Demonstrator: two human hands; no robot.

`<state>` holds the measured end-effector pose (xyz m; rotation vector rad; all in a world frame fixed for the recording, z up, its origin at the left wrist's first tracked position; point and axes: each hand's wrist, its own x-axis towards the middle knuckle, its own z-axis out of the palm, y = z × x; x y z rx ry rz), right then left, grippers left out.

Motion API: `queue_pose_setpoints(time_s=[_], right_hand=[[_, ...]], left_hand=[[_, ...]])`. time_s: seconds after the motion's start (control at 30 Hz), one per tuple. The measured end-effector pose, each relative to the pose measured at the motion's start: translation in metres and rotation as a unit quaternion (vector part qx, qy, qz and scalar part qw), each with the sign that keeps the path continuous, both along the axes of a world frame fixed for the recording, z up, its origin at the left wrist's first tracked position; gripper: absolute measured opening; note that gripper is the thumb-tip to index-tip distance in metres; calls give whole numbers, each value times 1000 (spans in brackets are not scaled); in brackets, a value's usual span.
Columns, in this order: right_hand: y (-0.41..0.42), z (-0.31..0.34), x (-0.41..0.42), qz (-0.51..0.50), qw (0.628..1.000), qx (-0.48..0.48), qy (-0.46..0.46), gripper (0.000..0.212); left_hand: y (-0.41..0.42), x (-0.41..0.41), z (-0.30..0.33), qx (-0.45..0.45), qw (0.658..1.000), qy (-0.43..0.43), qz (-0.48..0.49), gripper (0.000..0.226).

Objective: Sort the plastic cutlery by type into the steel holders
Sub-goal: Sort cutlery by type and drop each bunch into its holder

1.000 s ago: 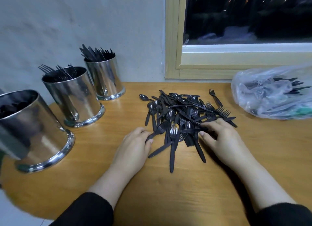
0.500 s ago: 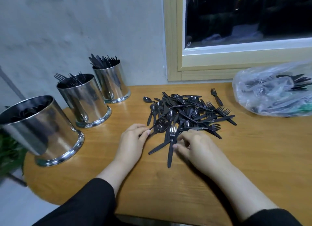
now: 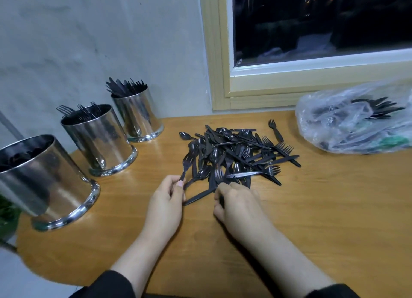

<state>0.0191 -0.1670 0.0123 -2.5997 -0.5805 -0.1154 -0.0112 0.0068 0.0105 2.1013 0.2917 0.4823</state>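
Observation:
A pile of black plastic cutlery [image 3: 236, 153] lies mid-table: forks, spoons and knives mixed. My left hand [image 3: 166, 202] pinches the handle of a black fork [image 3: 185, 164] at the pile's left edge, tines pointing away. My right hand [image 3: 239, 205] sits at the pile's near edge, fingers curled round a black cutlery handle [image 3: 220, 201]; its type is hidden. Three steel holders stand at the left: the near holder [image 3: 44, 182] with dark pieces inside, the middle holder [image 3: 100, 139] with forks, the far holder [image 3: 137, 117] with knives.
A clear plastic bag [image 3: 350, 126] holding more black cutlery lies at the back right under the window frame [image 3: 219, 75]. A single fork [image 3: 275, 130] lies apart behind the pile. The wooden table [image 3: 323, 208] has a rounded left edge, with green leaves [image 3: 7, 217] beyond it.
My left hand has taken hold of a fork at the pile's left edge. My right hand moved left to the pile's near edge. The camera view shifted left.

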Motion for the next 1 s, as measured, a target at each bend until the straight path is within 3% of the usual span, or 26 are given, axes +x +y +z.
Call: queue_pose_setpoints(time_s=[0.2, 0.43, 0.53, 0.63, 0.73, 0.9, 1.0], right_hand=[[-10, 2, 1, -34, 999, 15, 14, 24], [-28, 12, 4, -65, 996, 65, -1, 16], [-34, 24, 5, -80, 979, 185, 19, 8], [-31, 27, 1, -26, 957, 270, 99, 9], [-20, 21, -7, 36, 954, 268, 132, 13], [-20, 20, -2, 52, 954, 267, 129, 12], [-25, 25, 1, 70, 959, 244, 125, 13]], left_hand=[[-1, 1, 1, -6, 1000, 8, 1, 23], [-4, -2, 2, -33, 999, 4, 18, 24], [-9, -1, -2, -111, 993, -7, 39, 30], [-29, -2, 0, -185, 982, -11, 39, 30], [-52, -2, 7, -240, 971, -4, 8, 38], [-67, -3, 16, -337, 941, 11, -36, 52], [-72, -6, 19, -332, 940, 16, -79, 40]])
